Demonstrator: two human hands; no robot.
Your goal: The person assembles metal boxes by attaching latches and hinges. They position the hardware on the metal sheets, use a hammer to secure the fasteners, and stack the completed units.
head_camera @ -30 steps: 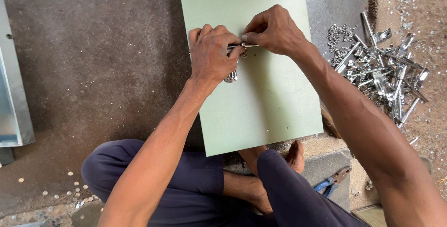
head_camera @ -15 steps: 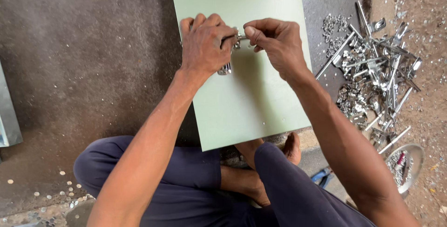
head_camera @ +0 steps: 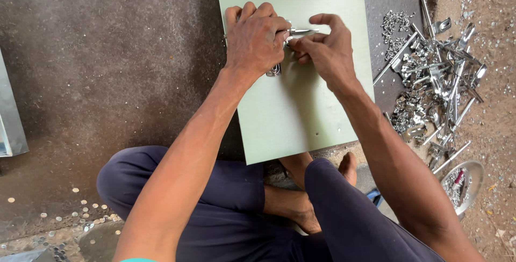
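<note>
My left hand (head_camera: pixel 255 39) presses the latch (head_camera: pixel 274 70) onto the green panel (head_camera: pixel 301 111); my right hand (head_camera: pixel 322 49) pinches its bolt (head_camera: pixel 302 31). Small, rigid, slick steel, probably: grip the rod end.

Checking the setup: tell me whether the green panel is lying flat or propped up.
Lying flat. The green panel rests on the dark floor, with both hands pressing small metal hardware onto its face.

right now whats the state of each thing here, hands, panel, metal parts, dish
left hand: closed over a small metal fitting, pressing it to the panel
right hand: fingers pinching a thin metal rod
pale green panel: lying flat on the floor
pile of metal hardware: loose, scattered on the floor
round metal dish: upright, small parts inside
</note>
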